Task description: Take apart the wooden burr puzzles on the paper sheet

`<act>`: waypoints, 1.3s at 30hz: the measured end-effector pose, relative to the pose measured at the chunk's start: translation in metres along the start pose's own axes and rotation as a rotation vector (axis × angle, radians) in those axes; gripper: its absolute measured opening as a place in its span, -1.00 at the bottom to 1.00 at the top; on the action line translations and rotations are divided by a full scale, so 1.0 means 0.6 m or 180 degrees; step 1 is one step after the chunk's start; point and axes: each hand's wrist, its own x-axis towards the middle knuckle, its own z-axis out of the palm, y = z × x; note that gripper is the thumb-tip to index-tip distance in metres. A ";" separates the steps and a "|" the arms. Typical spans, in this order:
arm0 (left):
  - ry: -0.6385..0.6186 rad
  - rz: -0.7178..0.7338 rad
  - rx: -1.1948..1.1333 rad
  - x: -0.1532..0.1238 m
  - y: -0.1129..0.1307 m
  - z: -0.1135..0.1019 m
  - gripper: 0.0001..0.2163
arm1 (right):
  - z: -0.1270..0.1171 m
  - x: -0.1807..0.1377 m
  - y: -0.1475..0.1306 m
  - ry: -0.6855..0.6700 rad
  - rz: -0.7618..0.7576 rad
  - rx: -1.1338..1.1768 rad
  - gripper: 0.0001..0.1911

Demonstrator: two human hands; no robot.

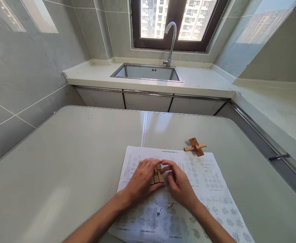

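A small wooden block puzzle [158,174] of light-brown pieces sits between my two hands over a printed instruction sheet [208,189]. My left hand [141,180] curls round its left side, fingers closed on it. My right hand [179,184] grips its right side, with the fingertips pinching the top piece. A second wooden puzzle [195,146], a crossed shape, lies apart at the sheet's far right corner, touched by neither hand.
The sheet lies on a pale grey table [62,162] with a seam down its middle. Beyond stands a counter with a steel sink [148,72] and tap [170,40] under a window. A tiled wall is at left, another counter [276,104] at right.
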 end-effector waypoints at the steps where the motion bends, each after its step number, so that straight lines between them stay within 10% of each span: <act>1: 0.0029 -0.0030 0.0027 0.000 0.000 0.000 -0.37 | 0.002 0.000 0.001 0.0025 -0.0062 0.0040 -0.60; 29: 0.0887 -0.0952 0.1255 0.010 -0.073 -0.069 -0.70 | 0.001 0.009 -0.010 -0.0168 0.0228 -0.0063 -0.81; 39: 0.0991 0.0654 0.1193 0.004 -0.022 -0.066 -0.61 | -0.005 0.011 -0.011 -0.0205 0.0289 0.0213 -0.81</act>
